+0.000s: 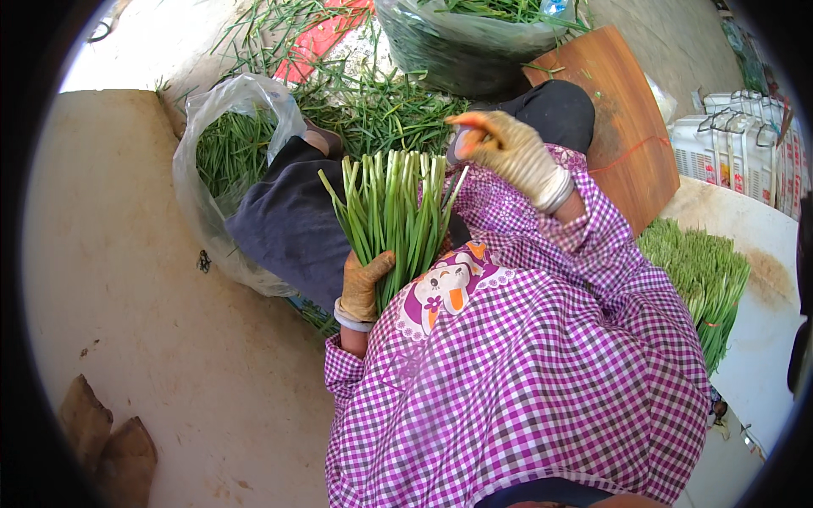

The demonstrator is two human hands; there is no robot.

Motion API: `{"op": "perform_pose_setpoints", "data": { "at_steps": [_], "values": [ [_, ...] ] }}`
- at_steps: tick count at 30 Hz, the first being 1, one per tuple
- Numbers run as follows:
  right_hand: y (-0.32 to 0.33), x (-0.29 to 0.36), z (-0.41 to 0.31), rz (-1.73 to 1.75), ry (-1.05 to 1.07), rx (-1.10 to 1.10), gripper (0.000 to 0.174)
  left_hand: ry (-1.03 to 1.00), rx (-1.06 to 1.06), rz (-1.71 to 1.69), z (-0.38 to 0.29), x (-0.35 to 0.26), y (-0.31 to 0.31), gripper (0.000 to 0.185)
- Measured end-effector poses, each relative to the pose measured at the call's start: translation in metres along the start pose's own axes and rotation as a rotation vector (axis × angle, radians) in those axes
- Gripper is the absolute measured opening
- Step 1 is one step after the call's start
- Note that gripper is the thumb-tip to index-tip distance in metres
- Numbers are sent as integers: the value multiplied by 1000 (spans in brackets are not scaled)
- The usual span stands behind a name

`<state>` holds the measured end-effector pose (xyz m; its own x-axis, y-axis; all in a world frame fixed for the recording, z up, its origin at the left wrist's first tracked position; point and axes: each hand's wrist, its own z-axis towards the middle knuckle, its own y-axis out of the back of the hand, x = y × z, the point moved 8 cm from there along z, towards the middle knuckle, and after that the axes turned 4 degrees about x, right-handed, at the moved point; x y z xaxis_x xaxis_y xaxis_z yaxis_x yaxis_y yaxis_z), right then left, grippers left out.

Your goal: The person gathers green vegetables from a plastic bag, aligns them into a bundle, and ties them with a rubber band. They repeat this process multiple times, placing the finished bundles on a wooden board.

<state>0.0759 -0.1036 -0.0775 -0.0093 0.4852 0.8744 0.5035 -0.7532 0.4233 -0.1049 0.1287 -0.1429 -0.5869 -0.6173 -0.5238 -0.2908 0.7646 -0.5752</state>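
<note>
My left hand, in a stained work glove, grips a thick bunch of garlic chives against the checked apron. The pale cut ends of the bunch point away from me and sit roughly level, with a stalk or two splaying out at the sides. To the right of those ends, my right hand is raised above my knee in a similar glove with orange fingertips. Its fingers are partly bent and apart, slightly blurred, and I see nothing held in them.
Loose chives cover the floor ahead. An open plastic bag of greens stands left; a larger bag sits beyond. At right are a wooden board, tied chive bundles on a white surface and strapped white packages.
</note>
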Motion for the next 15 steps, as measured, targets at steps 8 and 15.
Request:
{"op": "perform_pose_setpoints", "data": {
  "at_steps": [8,15],
  "values": [
    [-72,8,17,-501,86,495,28,29,46,-36,2,5,-5,50],
    [15,-21,37,-803,-4,-112,17,13,33,-12,1,3,-5,51]
  ]
}}
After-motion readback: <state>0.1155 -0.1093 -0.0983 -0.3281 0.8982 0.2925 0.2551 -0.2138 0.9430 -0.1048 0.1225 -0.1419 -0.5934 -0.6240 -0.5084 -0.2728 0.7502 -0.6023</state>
